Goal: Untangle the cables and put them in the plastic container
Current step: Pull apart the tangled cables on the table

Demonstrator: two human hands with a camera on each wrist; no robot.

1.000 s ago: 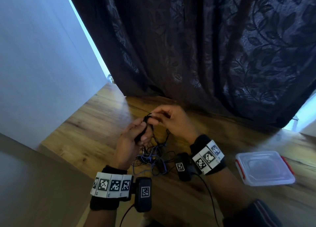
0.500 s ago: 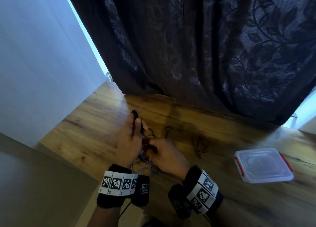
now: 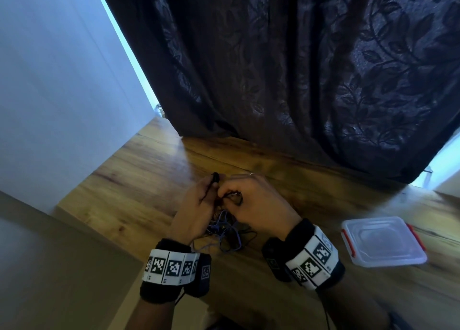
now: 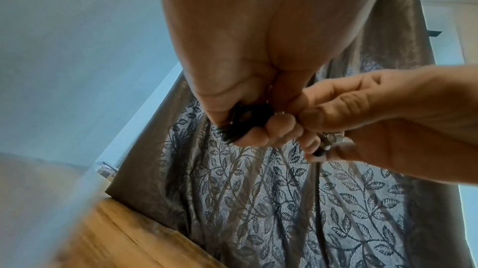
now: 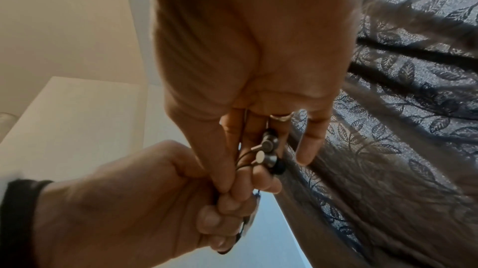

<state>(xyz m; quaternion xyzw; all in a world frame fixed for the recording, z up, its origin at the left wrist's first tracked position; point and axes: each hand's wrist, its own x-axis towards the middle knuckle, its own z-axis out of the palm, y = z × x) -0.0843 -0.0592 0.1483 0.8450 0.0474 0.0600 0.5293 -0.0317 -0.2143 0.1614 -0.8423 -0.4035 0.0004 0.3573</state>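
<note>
A tangle of thin black and bluish cables (image 3: pixel 224 232) lies on the wooden table (image 3: pixel 139 195) below both hands. My left hand (image 3: pixel 199 202) grips a coiled black bundle of cable (image 4: pixel 240 123), whose end pokes out above the fingers (image 3: pixel 215 176). My right hand (image 3: pixel 249 202) meets it fingertip to fingertip, pinching thin wires that carry two metal earbuds (image 5: pixel 269 153). The clear plastic container (image 3: pixel 380 242) with red clips sits to the right, lid on.
A dark leaf-patterned curtain (image 3: pixel 298 68) hangs along the table's far edge. A white wall (image 3: pixel 62 80) stands at the left. A lower beige surface (image 3: pixel 49 267) lies at the table's near-left corner.
My right hand dropped from raised beside the left to low near the tangle, then rose again to meet the left hand's fingertips. The left hand kept hold of its cable bundle.
</note>
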